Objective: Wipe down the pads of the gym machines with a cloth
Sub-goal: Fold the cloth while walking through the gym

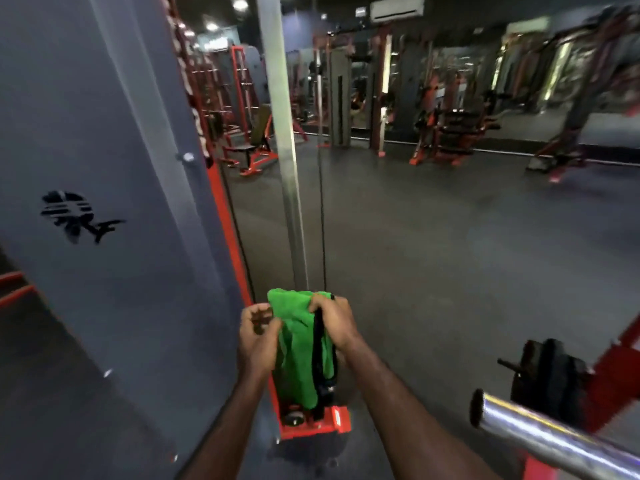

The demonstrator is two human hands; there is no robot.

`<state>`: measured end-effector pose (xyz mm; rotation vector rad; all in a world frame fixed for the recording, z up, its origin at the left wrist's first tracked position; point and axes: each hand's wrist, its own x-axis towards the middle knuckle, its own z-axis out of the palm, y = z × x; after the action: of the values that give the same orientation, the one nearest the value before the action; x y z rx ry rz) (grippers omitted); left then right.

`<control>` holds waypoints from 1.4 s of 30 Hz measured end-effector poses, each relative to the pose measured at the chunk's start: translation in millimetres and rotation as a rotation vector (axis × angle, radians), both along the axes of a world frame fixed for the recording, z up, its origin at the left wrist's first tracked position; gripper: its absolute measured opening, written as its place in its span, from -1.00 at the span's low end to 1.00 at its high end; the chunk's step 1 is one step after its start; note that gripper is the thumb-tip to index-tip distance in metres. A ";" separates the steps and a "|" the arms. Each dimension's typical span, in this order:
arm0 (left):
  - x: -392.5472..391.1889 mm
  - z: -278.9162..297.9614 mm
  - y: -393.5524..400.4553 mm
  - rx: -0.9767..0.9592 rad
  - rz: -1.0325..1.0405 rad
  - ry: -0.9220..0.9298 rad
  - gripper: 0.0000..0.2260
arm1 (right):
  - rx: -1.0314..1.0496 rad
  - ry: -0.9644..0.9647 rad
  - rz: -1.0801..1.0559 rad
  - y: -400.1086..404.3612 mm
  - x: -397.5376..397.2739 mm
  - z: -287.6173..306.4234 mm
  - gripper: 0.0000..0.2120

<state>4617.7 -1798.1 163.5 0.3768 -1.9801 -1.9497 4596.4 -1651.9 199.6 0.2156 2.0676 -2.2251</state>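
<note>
Right hand (pixel 330 323): fingers curled over the top edge of the green cloth (pixel 299 351), gripping it together with a black strap (pixel 317 344) that hangs down past the wrist. Left hand (pixel 258 336): fingers loosely curled just beside the cloth's left edge; whether it pinches the fabric cannot be told.

Cloth hangs bunched between both hands, in front of the chest, above the red base (pixel 313 427) of a cable machine. Chrome post (pixel 287 168) rises just behind it. Grey panel (pixel 104 168) to the left; chrome bar end (pixel 540 434) low right.

No pad under the cloth; further machines (pixel 446 136) stand well apart across the floor (pixel 433 254), blurred.

Judgement: cloth is being readied, not wiping. To do it well, fold to a flat clean face, keep the strap clear of the fabric, then wipe one pad in overlapping strokes.
</note>
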 end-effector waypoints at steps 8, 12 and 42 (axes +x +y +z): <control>-125.0 11.7 72.1 0.049 -0.562 -0.151 -0.76 | -0.430 -0.141 0.033 88.6 -117.1 3.1 -0.46; -191.5 21.2 108.8 0.002 -0.545 -0.067 -0.78 | -0.483 -0.153 -0.091 126.2 -167.5 -11.8 -0.55; -693.2 77.2 426.9 0.017 -0.763 0.021 -0.73 | -0.208 0.141 -0.147 474.3 -606.1 16.3 -0.57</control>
<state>3924.5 -1371.1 240.7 -0.4749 -2.3001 -2.3587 3990.3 -1177.6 215.9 0.2048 1.9218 -2.5920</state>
